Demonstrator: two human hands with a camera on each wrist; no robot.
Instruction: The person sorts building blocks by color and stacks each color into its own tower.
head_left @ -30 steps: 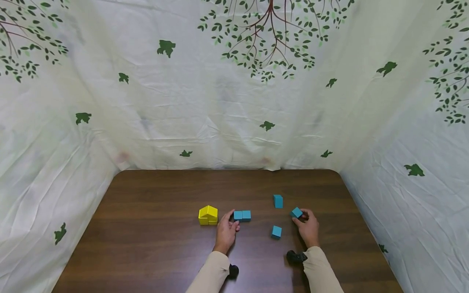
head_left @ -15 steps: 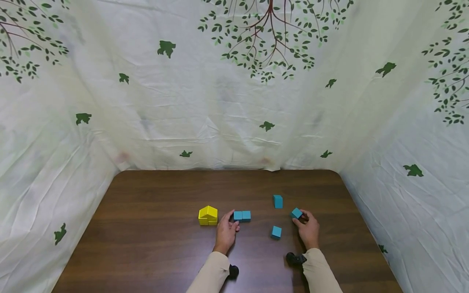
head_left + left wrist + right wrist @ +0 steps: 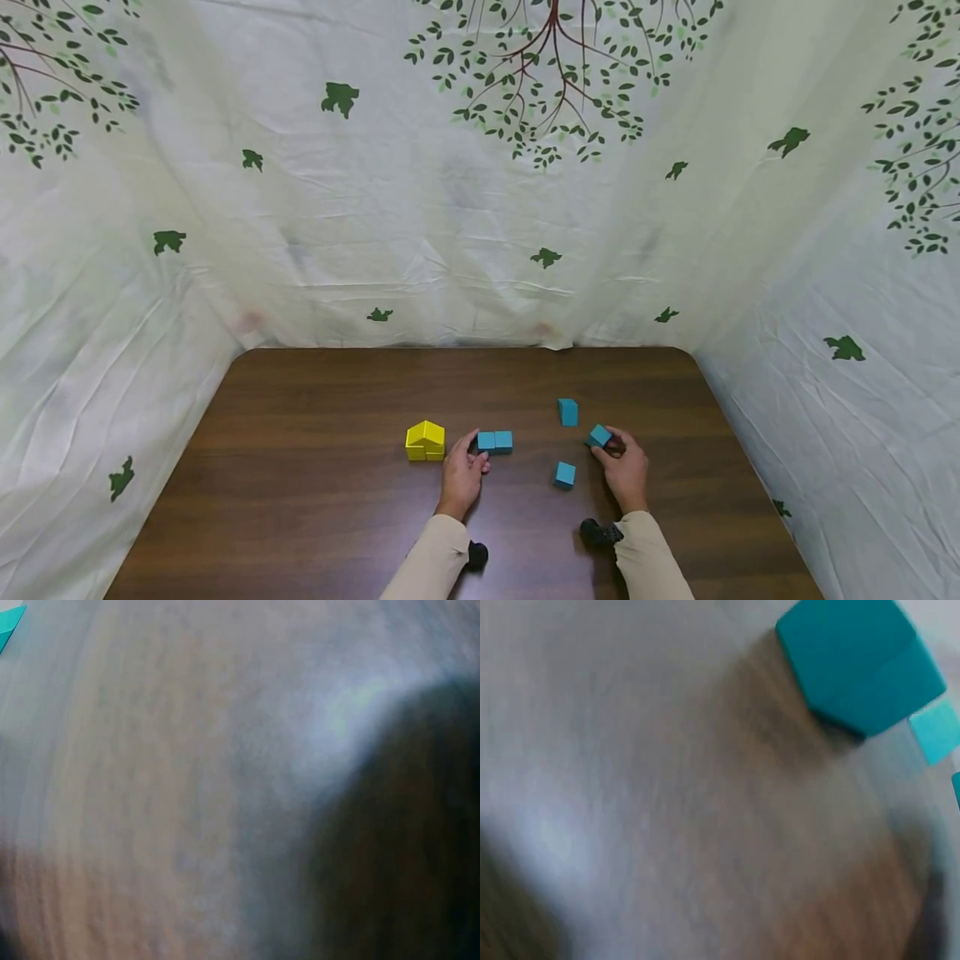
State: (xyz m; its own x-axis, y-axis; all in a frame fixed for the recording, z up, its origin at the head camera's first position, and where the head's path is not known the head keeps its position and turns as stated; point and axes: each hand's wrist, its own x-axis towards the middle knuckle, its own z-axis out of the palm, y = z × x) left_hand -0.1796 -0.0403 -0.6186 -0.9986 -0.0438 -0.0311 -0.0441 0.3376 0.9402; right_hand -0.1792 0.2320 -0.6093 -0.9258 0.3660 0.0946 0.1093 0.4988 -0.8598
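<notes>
My left hand [image 3: 461, 479] rests on the table with finger and thumb at the left end of two blue blocks [image 3: 503, 442] standing side by side. It appears to pinch the left block [image 3: 486, 442] between the index finger behind and the thumb in front. My right hand [image 3: 627, 471] pinches a turned blue cube [image 3: 598, 435] between thumb and fingers. Two loose blue blocks lie left of that hand: one farther back [image 3: 568, 412], one nearer [image 3: 565, 475]. In the right wrist view a large blue block [image 3: 862, 667] shows at top right; a blue corner [image 3: 9, 622] shows in the left wrist view.
A yellow house-shaped group of blocks [image 3: 425, 442] stands just left of my left hand. Everything sits on a brown wooden table [image 3: 315, 517] with rounded far corners. A white cloth [image 3: 450, 208] with printed leaves hangs behind and at both sides.
My right hand has shifted slightly left, carrying the blue cube toward the two loose blocks. The left hand and the other blocks stay where they were.
</notes>
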